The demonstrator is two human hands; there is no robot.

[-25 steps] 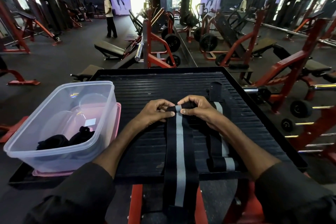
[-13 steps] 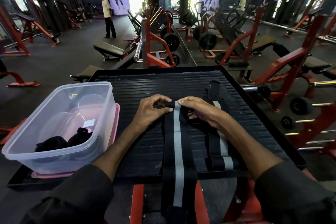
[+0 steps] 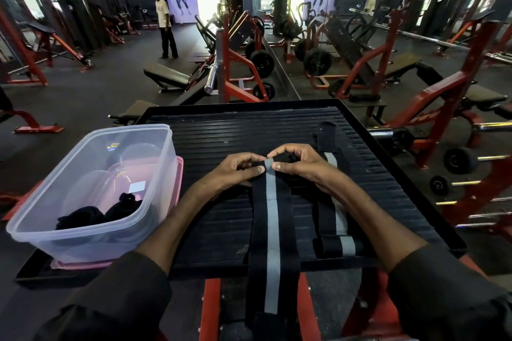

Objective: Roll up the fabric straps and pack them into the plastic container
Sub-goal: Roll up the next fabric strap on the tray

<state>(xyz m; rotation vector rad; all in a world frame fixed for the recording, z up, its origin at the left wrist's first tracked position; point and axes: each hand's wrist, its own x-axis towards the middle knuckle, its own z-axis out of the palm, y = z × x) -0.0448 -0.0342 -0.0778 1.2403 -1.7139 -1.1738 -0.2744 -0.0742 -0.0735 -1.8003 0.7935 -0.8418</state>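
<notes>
A black fabric strap with a grey centre stripe (image 3: pixel 271 230) lies along the ribbed black platform (image 3: pixel 238 130) and hangs over its near edge. My left hand (image 3: pixel 235 170) and my right hand (image 3: pixel 297 162) both pinch the strap's far end, where a small roll is formed. A second black-and-grey strap (image 3: pixel 336 243) lies to the right, partly folded, with its far part under my right wrist. The clear plastic container (image 3: pixel 91 191) stands at the left on a pink lid (image 3: pixel 178 177) and holds two rolled black straps (image 3: pixel 97 213).
The platform has a raised rim and sits on a red frame (image 3: pixel 210 310). Red gym machines, benches and weight plates (image 3: pixel 261 62) fill the floor behind and to the right. A person (image 3: pixel 164 28) stands far back on the left.
Both hands have kept hold of the strap's far end and curled it over a little more; the thumbs now press on the top of the small roll. The container has not moved.
</notes>
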